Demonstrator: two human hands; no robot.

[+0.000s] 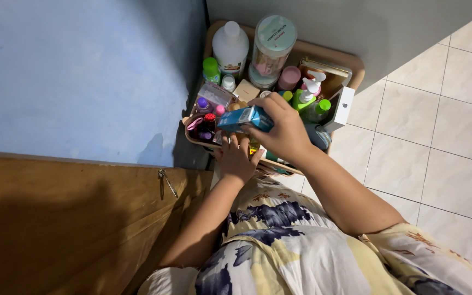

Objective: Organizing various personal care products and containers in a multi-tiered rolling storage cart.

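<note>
While the small blue carton (245, 117) sits gripped flat in the right hand (282, 128), lifted just above the crowded wooden tray (356, 65), the left hand (235, 158) below rests half-spread against the tray's near edge, seemingly steadying it.

Blue box (244, 118) in right hand (282, 128): glossy card, looks smooth. White bottle (230, 48) & clear jar (271, 46): shiny plastic. Tray (350, 61): smooth matt wood or wood-look, can't tell which. Door (55, 218): wood w/ dull finish, small metal hook (166, 181). Wall (83, 76): matt blue paint. Floor (438, 125): glossy tile. Dress (301, 251): soft printed cloth.
</note>
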